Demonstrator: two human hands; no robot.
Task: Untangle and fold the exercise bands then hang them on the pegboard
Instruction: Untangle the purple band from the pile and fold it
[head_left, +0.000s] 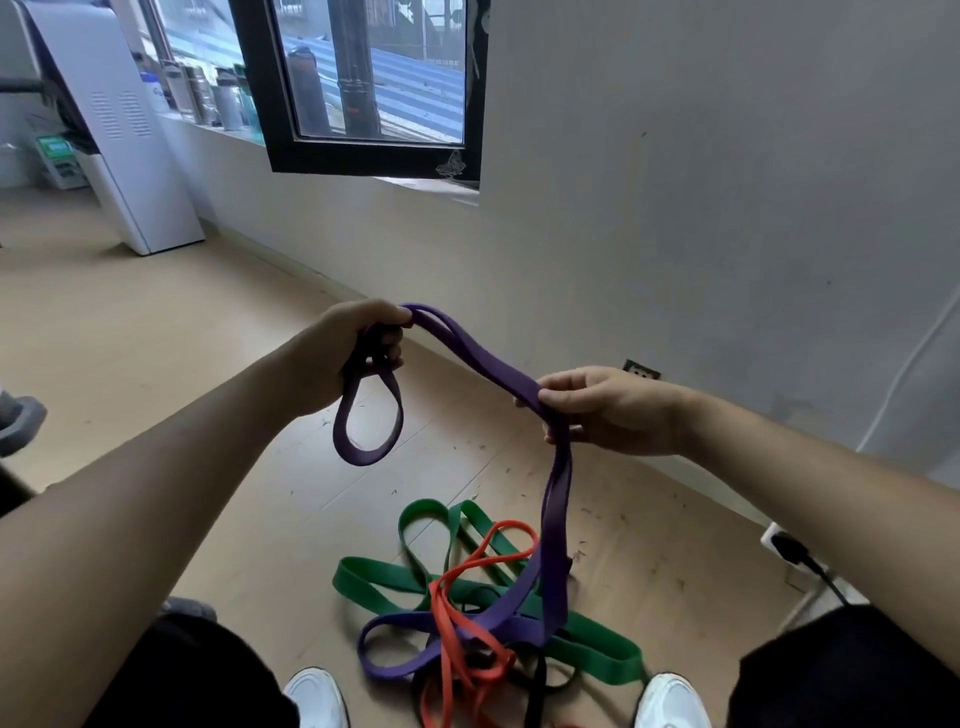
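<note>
A purple exercise band (470, 353) stretches between both hands above the floor. My left hand (340, 353) grips its doubled end, and a short loop hangs below the fist. My right hand (602, 408) pinches the band further along. From there the purple band drops down into a tangled pile on the floor. The pile holds a green band (384, 584), a red band (467, 649) and a black band (540, 686), all crossing one another between my feet. No pegboard is in view.
A grey wall (727, 182) runs along the right, with a dark-framed window (363, 93) above. A white appliance (130, 145) stands at the far left. A power strip with a black plug (789, 545) lies by the wall. My white shoes (317, 696) flank the pile.
</note>
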